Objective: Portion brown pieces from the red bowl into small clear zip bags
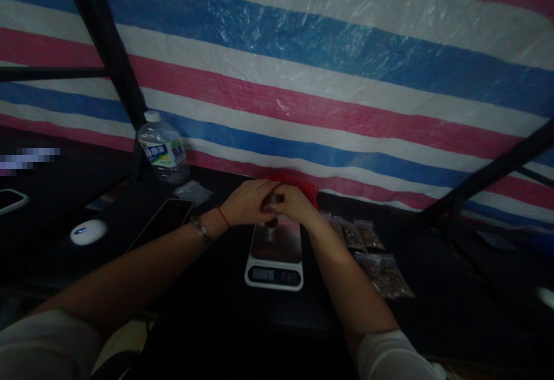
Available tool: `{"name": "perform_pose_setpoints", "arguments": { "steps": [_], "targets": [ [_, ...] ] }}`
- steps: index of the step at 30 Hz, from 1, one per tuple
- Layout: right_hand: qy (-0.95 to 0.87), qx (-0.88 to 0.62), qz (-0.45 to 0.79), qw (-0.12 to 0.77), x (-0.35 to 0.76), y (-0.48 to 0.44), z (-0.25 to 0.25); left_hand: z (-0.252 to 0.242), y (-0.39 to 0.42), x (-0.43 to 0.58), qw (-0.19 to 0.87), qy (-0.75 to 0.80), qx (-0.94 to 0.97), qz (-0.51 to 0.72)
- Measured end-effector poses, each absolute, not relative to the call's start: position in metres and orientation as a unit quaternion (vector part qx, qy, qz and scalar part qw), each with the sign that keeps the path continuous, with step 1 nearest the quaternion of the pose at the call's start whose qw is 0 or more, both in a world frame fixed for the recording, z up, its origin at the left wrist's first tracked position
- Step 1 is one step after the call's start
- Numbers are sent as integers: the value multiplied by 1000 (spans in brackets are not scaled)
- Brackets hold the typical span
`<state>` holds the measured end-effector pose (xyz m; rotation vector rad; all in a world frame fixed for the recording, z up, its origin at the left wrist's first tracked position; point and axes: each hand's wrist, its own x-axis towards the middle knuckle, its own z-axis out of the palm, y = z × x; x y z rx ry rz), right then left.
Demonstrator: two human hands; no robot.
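Left hand (249,201): fingers bent inward, tips meeting those of the right hand; red cord (224,217) and beaded bracelet (201,231) at the wrist.

Right hand (296,202): fingers likewise curled, partly closed. Whether either hand has firm hold of anything cannot be told; the space between them is dim and blurred.

Small brown item (272,224): just below the fingertips, over the far part of the scale's plate; held or resting, cannot tell.

Digital scale (277,247): white body, metal plate, display and buttons on the near edge; on the tabletop (426,247), directly beneath the hands.

Red plastic bag (310,188): crumpled, just beyond the hands, partly hidden by them.

Clear zip bags (367,234): right of the scale, lying flat with brown contents; three in the far row, partly behind the right forearm, two in the near row.

Smartphone (167,218): dark screen, left of the scale, partly behind the left forearm.

Clear plastic packet (193,192): beyond the smartphone.

Large clear bottle (162,148): far left, upright, white cap, blue-and-green label.

White rounded device (89,232): left of the smartphone.

Striped tarpaulin (303,34): red, white and blue, far background.
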<state>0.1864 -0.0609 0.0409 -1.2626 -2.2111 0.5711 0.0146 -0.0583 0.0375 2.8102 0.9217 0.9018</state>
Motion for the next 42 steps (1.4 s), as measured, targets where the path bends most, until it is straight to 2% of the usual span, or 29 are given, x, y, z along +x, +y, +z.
{"name": "perform_pose_setpoints", "arguments": {
  "steps": [5, 10, 12, 14, 17, 20, 28, 32, 38, 42],
  "targets": [
    [-857, -404, 190, 258, 186, -63, 46, 32, -57, 8, 59, 298, 901, 308],
    [-786, -437, 228, 374, 199, -67, 59, 15, -42, 3, 102, 365, 830, 409],
    [-766, -452, 251, 382, 210, -69, 62, 4, -36, 0, 119, 404, 791, 444],
    [-783, -429, 292, 343, 220, -70, 62, -7, -31, -4, 134, 429, 773, 448],
    [-819, -391, 354, 226, 227, -70, 55, -20, -30, -8, 146, 437, 773, 436],
    [-845, -378, 355, 133, 223, -70, 44, -29, -32, -10, 148, 428, 782, 428],
    [-865, -382, 319, 66, 206, -61, 23, -44, -32, -10, 184, 403, 793, 417],
    [-843, -387, 357, 111, 211, -57, 25, -48, -32, -9, 210, 399, 794, 407],
    [-782, -400, 384, 284, 216, -55, 26, -45, -35, -8, 250, 384, 799, 390],
    [-766, -413, 350, 347, 212, -51, 18, -41, -39, -6, 253, 365, 812, 379]
  ]
}}
